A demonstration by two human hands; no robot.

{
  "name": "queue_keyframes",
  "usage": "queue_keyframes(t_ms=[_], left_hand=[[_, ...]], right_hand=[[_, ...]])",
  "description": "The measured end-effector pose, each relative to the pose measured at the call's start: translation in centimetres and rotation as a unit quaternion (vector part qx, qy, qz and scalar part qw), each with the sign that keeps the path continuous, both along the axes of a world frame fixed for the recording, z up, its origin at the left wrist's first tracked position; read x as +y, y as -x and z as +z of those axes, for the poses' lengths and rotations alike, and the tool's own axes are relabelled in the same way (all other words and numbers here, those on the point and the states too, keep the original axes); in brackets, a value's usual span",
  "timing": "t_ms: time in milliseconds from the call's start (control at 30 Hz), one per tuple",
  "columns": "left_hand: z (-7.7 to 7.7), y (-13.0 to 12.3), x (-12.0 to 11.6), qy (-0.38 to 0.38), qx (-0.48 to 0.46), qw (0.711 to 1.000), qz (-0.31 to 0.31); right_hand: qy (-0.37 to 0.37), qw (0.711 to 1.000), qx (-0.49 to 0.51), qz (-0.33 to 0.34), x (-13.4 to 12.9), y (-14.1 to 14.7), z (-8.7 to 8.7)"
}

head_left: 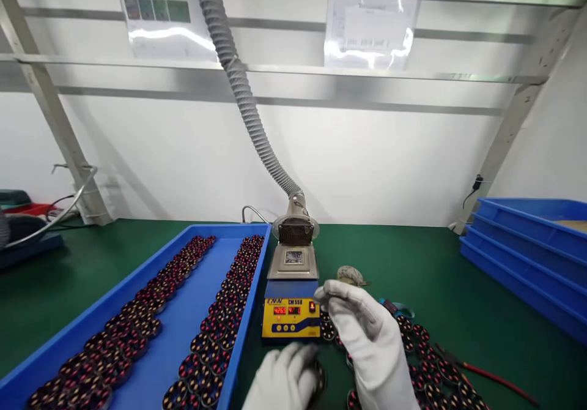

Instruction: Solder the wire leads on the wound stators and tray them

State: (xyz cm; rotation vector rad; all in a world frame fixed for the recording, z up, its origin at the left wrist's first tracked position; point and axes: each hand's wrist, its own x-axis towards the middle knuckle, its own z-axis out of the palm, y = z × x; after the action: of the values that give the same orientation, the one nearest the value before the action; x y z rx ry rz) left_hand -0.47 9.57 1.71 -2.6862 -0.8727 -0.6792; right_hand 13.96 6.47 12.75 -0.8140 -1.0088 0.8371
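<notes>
Both hands wear white gloves. Low in the view, my left hand (282,378) has its fingers curled around a dark round part (320,378), partly hidden and blurred. To its right, my right hand (367,336) is raised, thumb and fingertips pinched together; whatever is between them is too small to tell. Its fingertips are just right of the yellow solder pot unit (291,318), which has a red lit display and a square metal well (294,257) on top. Several round parts with red and cream dots (428,364) lie on the green table beside my right hand.
A long blue tray (181,312) at left holds rows of round parts. A grey hose (247,104) hangs to a nozzle behind the pot. Stacked blue trays (527,263) stand at right. A red-handled tool (495,376) and a small dish (351,275) lie nearby.
</notes>
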Motion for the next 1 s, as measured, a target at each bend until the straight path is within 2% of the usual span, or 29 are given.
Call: queue_keyframes(t_ms=[33, 100, 133, 200, 267, 333, 400, 467, 533, 600, 633, 733, 833, 933, 1000], left_hand=[[2.3, 0.4, 0.4, -0.029, -0.032, 0.999, 0.001], [6.5, 0.8, 0.7, -0.166, -0.152, 0.974, -0.012], [8.2, 0.7, 0.6, -0.199, -0.190, 0.961, -0.013], [10.0, 0.0, 0.1, -0.192, -0.272, 0.943, 0.006], [10.1, -1.0, -0.4, -0.142, -0.338, 0.930, 0.027], [9.3, -1.5, -0.4, -0.099, -0.386, 0.917, 0.029], [8.6, -1.2, 0.1, -0.067, -0.390, 0.918, 0.014], [8.2, -0.1, 1.0, -0.054, -0.323, 0.944, -0.026], [8.1, 1.2, 2.0, -0.071, -0.230, 0.969, -0.064], [8.2, 2.3, 2.7, -0.097, -0.183, 0.975, -0.087], [8.3, 2.7, 2.8, -0.093, -0.188, 0.974, -0.090], [8.8, 2.9, 2.6, 0.009, -0.259, 0.960, -0.107], [9.2, 2.4, 2.1, 0.133, -0.323, 0.926, -0.145], [9.2, 2.0, 1.9, 0.207, -0.336, 0.902, -0.176], [9.2, 1.9, 2.1, 0.184, -0.326, 0.906, -0.196]], right_hand=[[0.000, 1.000, 0.004, -0.003, 0.5, -0.1, -0.2], [-0.005, 0.998, 0.046, 0.049, 1.4, -0.1, -0.5], [-0.012, 0.992, 0.075, 0.103, 1.7, 0.1, -0.5], [-0.033, 0.971, 0.113, 0.209, 2.3, 0.7, -0.8], [-0.048, 0.965, 0.104, 0.235, 2.7, 1.1, -1.1], [-0.039, 0.980, 0.057, 0.185, 2.7, 1.3, -1.2], [-0.015, 0.991, 0.015, 0.135, 2.3, 1.5, -1.1], [0.010, 0.994, -0.012, 0.112, 1.9, 1.9, -0.9], [0.040, 0.995, -0.033, 0.085, 1.6, 2.4, -0.7], [0.068, 0.996, -0.054, 0.036, 1.6, 2.8, -0.6], [0.071, 0.995, -0.059, 0.027, 1.6, 2.8, -0.7], [0.040, 0.993, -0.062, 0.094, 1.6, 2.0, -0.6], [0.012, 0.983, -0.097, 0.158, 1.3, 0.6, -0.5], [-0.021, 0.983, -0.116, 0.140, 1.3, 0.1, -0.8], [-0.054, 0.989, -0.106, 0.087, 1.7, 0.4, -1.2]])
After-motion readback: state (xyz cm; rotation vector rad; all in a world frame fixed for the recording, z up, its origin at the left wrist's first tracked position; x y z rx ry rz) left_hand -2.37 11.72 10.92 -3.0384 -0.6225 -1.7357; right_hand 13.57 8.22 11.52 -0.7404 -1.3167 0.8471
